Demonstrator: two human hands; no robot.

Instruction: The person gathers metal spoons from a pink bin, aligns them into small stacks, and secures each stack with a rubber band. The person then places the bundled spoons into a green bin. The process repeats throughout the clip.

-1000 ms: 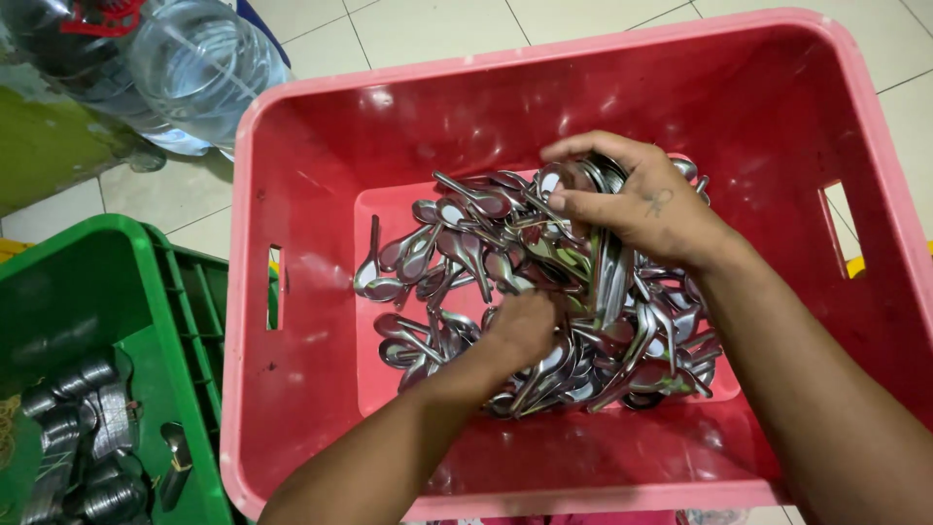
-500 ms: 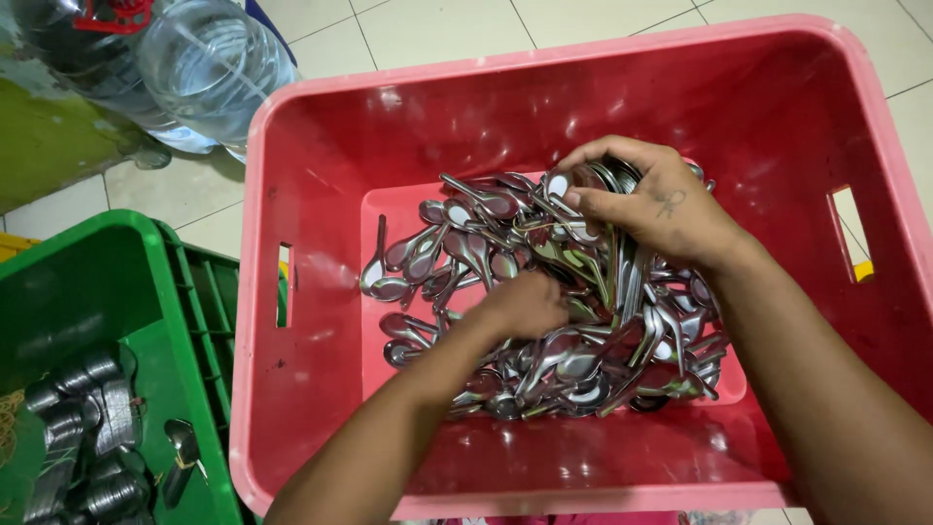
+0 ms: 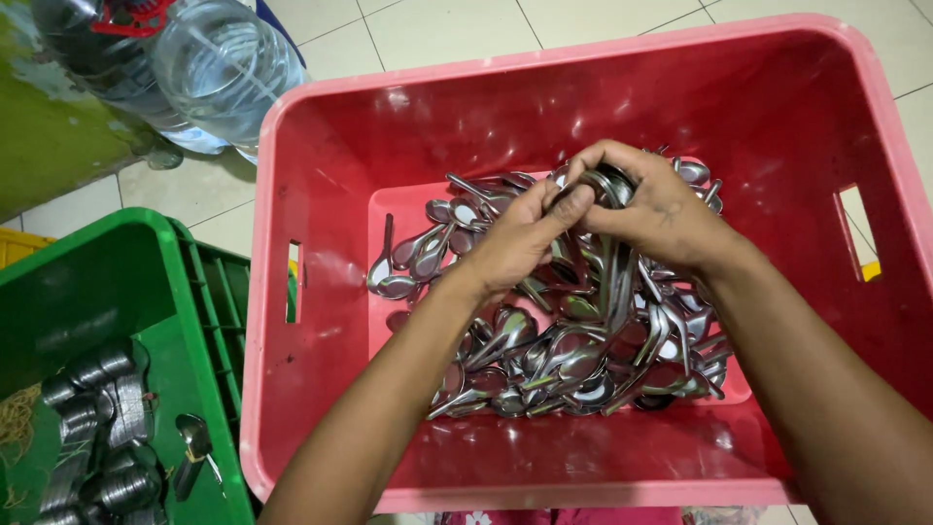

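I looked down into a red crate (image 3: 321,146) standing on a tiled floor (image 3: 437,29). A heap of metal spoons (image 3: 544,360) covered most of the crate's bottom, thickest toward its right wall, with a few loose ones lying near the left edge of the heap.

Both hands met above the back of the heap. My right hand (image 3: 651,209) was closed around a stacked bundle (image 3: 610,185) of spoons, their bowls nested together at the top and their handles hanging down toward the heap. My left hand (image 3: 520,238) came in from the left, its fingers pinched on the top of the same bundle, just beside the right thumb. So the bundle sat between the two hands, gripped by both, lifted clear over the heap's far edge.

Left of the red crate stood a green crate (image 3: 117,282), and in its near corner lay more spoon stacks (image 3: 97,428). A clear water jug (image 3: 224,68) stood beyond the red crate's far left corner.
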